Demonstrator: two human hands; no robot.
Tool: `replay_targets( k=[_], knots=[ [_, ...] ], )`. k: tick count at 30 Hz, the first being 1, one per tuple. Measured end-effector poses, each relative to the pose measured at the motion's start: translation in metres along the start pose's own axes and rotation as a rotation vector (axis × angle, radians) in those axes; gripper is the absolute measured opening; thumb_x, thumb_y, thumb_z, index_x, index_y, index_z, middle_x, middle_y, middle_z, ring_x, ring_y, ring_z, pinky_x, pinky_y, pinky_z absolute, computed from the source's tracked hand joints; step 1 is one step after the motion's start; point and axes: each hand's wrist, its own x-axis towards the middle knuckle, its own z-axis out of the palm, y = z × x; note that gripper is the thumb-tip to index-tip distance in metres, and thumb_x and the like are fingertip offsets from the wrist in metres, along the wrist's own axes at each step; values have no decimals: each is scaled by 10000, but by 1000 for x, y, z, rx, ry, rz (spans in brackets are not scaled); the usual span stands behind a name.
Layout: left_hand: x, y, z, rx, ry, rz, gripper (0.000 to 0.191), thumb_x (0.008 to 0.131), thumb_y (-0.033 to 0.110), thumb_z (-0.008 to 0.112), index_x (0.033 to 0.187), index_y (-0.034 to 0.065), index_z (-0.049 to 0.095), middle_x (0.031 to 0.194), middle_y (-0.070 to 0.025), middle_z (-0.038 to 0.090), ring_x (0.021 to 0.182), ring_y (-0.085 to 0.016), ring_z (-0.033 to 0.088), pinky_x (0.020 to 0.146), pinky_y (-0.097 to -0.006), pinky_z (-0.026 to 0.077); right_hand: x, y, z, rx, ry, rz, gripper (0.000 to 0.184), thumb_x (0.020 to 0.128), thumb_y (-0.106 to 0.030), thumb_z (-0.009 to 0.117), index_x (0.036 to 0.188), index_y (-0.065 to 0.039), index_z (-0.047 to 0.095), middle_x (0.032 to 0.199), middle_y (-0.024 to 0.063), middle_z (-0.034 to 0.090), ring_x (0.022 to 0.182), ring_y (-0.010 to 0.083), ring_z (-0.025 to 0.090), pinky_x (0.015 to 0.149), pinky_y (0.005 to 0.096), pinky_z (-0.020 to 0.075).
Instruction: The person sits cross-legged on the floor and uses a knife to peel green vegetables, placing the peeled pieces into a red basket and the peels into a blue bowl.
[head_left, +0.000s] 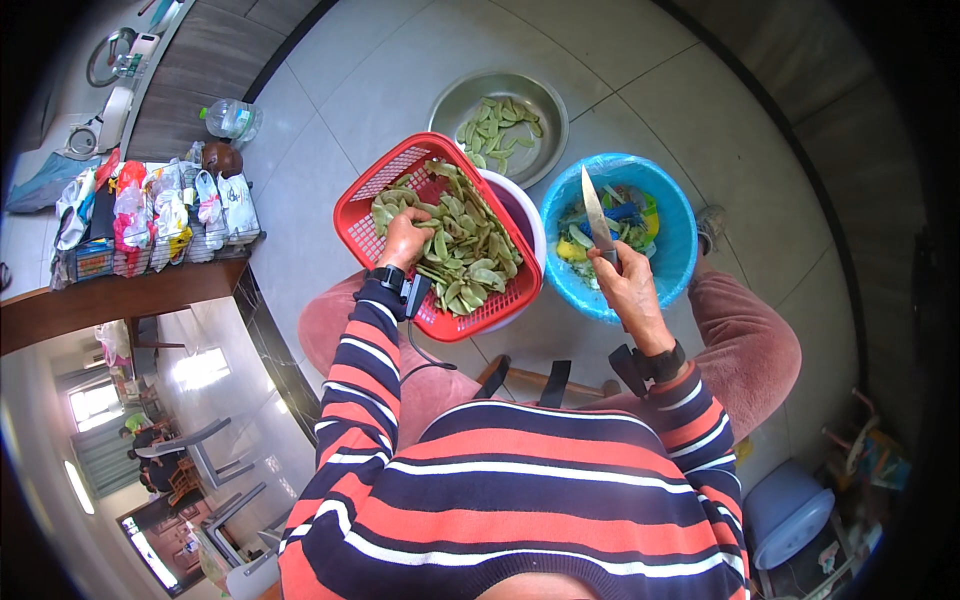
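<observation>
My left hand (405, 238) reaches into a red plastic basket (349, 214), its fingers among a heap of flat green bean pods (469, 232). Whether a pod is pinched between those fingertips is hard to tell. Held in my right hand (630, 289) is a kitchen knife (595, 206), its blade pointing up and away from me. The knife is over a blue bin (679, 232) lined with a clear bag, which contains green scraps and wrappers. Beyond the basket, a steel basin (551, 154) on the floor has a smaller lot of bean pods (499, 131) in it.
The red basket rests over a white-rimmed tub (534, 206). To the left stand a wire rack of plastic bags (157, 217) and a large clear bottle (232, 120). A blue-grey basin (787, 517) is at lower right. Several people (154, 457) are far off at lower left.
</observation>
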Motion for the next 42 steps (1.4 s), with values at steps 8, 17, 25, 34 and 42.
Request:
replay_targets(
  k=[8,17,25,34,42],
  knots=[
    [-3,-12,-2,195,76,128,307,763,142,838,1011,-4,730,946,-172,759,879,-285,725,845,-382,552,1,6,2,4,-2,-29,205,960,-155,662,977,48,687,662,24,559,615,95,484,572,313,406],
    [-31,37,-9,-290,-4,-46,113,967,149,730,978,38,712,864,7,691,773,-78,611,712,-261,499,0,-3,3,-19,-15,-35,208,959,-162,657,994,40,694,658,12,550,598,100,492,559,305,404],
    [-117,149,29,-867,-599,-55,125,1021,160,677,1078,49,675,991,17,685,892,-72,652,821,-235,539,-12,-37,2,365,-210,166,205,971,-213,666,1039,-21,687,643,-52,514,525,44,459,468,233,368],
    [-142,187,85,-502,-798,82,198,1030,184,663,1113,5,682,975,37,648,873,-52,594,808,-231,501,-12,-33,-2,460,-281,107,183,978,-218,700,1047,-50,680,644,-34,538,524,46,476,485,212,377],
    [-133,179,93,-175,-641,134,226,1023,173,634,1084,-27,719,839,33,628,802,-56,535,741,-254,472,-24,-27,14,-476,118,-501,321,953,-118,656,1264,-53,604,945,179,688,795,382,685,666,454,543]
  ],
)
